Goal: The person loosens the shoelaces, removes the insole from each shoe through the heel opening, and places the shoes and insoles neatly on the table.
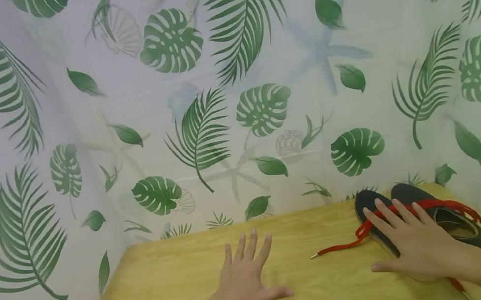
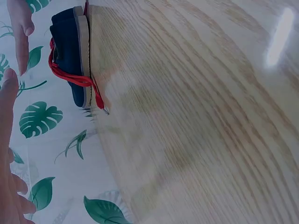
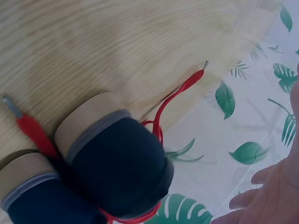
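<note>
A pair of dark navy shoes (image 1: pixel 367 201) stands side by side at the right of the wooden table, and a red shoelace (image 1: pixel 444 203) lies across them. My right hand (image 1: pixel 420 241) is spread with straight fingers above the shoes, hiding part of them; in the right wrist view there is a gap between the hand (image 3: pixel 273 191) and the shoe heels (image 3: pixel 117 163). My left hand (image 1: pixel 246 278) hovers over the table's middle, fingers spread, holding nothing. One lace end with a metal tip (image 1: pixel 315 256) trails on the table between the hands.
The light wooden tabletop (image 1: pixel 170 277) reaches to a white cloth (image 1: pixel 228 121) printed with green leaves, which hangs behind it and at both sides. Another red lace end (image 3: pixel 32 133) sticks out by the shoe heels.
</note>
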The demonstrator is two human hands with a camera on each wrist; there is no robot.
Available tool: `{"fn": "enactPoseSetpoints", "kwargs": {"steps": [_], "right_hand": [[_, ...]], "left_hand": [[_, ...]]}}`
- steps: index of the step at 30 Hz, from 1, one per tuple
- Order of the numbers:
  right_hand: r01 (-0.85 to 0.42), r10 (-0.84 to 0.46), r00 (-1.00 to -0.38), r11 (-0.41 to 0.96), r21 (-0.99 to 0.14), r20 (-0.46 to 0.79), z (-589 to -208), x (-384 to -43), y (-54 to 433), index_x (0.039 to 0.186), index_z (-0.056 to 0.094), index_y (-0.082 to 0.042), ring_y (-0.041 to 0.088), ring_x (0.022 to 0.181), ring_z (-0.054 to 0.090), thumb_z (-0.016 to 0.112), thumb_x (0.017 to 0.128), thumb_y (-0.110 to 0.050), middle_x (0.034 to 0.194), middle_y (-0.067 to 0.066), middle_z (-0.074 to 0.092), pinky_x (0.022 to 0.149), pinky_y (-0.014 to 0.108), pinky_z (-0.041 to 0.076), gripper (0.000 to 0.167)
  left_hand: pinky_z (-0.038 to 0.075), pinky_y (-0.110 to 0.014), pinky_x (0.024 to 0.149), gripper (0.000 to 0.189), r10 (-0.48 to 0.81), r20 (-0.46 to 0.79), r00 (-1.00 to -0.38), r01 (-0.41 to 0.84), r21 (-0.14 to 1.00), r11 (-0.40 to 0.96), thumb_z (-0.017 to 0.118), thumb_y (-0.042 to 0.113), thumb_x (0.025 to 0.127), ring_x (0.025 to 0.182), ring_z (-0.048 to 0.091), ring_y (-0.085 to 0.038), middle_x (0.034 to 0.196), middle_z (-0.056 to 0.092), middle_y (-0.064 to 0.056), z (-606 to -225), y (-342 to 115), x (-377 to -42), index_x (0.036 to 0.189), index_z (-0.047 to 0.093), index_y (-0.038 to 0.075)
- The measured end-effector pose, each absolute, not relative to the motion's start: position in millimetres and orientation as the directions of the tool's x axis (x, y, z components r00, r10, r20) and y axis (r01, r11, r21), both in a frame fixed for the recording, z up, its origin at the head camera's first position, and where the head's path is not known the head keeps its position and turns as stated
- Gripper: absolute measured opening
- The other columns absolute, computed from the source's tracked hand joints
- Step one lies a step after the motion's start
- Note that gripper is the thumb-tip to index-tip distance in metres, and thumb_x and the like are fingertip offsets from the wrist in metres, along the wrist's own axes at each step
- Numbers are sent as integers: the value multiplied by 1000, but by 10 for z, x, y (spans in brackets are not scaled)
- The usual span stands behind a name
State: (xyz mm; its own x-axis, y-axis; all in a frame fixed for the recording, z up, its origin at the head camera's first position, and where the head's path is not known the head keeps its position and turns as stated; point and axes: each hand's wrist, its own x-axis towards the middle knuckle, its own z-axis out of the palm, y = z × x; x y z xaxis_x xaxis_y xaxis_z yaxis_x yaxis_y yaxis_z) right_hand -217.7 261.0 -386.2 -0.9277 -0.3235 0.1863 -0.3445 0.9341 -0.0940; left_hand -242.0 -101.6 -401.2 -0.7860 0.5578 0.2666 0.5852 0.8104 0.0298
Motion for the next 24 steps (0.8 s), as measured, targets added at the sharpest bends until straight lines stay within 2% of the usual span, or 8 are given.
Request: {"fn": "enactPoseSetpoints", "kwargs": {"steps": [6,8,10,13,15,17,20,24], "right_hand": [[-317,-301,-932,947,-55,202,-3822,-2163,2734,152,17,-12,54,130,30,56,76,-73,150,28,26,101,69,23,105],[-313,-297,-933,948,-51,201,-3805,-2160,2778,152,19,-8,54,123,41,56,78,-71,147,31,29,93,63,39,104],[-304,-285,-940,949,-80,185,-3788,-2156,2817,151,19,-5,54,114,49,57,79,-68,145,34,30,74,51,52,103],[-276,-256,-956,949,-149,145,-3763,-2155,2860,152,17,-6,54,104,55,57,82,-66,145,36,28,44,33,46,100],[-261,-241,-963,946,-194,119,-3753,-2158,2882,152,16,-8,55,104,54,56,83,-65,146,36,25,38,27,38,98],[-255,-237,-966,941,-222,104,-3738,-2168,2910,152,17,-7,55,106,53,55,84,-64,146,36,26,40,30,41,96],[-253,-240,-967,928,-272,83,-3709,-2196,2972,149,22,0,55,114,48,54,87,-61,143,37,30,58,45,52,93],[-227,-229,-973,900,-372,40,-3657,-2239,3069,145,25,9,53,112,51,50,93,-55,134,39,41,76,59,48,86]], "left_hand": [[34,-62,101,101,537,194,-821,563,121,817,48,79,75,137,32,-37,155,25,-11,-3953,-880,-2403,153,10,28],[48,-55,89,99,520,137,-843,537,230,811,50,78,76,132,38,-41,155,26,-8,-3919,-835,-2384,153,9,31],[55,-48,74,96,498,95,-862,501,317,805,50,77,76,126,43,-47,155,26,-4,-3884,-801,-2372,152,9,35],[54,-41,57,93,476,72,-876,462,403,790,51,76,78,123,45,-50,155,26,-2,-3837,-783,-2375,152,9,37],[54,-38,56,93,473,78,-878,455,441,773,51,74,79,126,44,-46,155,26,-4,-3813,-789,-2380,152,10,35],[55,-41,66,92,474,73,-878,445,494,747,52,72,80,130,42,-40,155,26,-5,-3808,-799,-2388,152,11,32],[53,-45,83,90,480,65,-875,432,554,712,52,70,82,132,42,-34,153,29,-5,-3833,-797,-2407,152,15,29],[48,-49,94,86,487,34,-873,394,640,660,52,68,83,126,50,-31,148,39,-9,-3882,-768,-2458,151,23,24]]}}
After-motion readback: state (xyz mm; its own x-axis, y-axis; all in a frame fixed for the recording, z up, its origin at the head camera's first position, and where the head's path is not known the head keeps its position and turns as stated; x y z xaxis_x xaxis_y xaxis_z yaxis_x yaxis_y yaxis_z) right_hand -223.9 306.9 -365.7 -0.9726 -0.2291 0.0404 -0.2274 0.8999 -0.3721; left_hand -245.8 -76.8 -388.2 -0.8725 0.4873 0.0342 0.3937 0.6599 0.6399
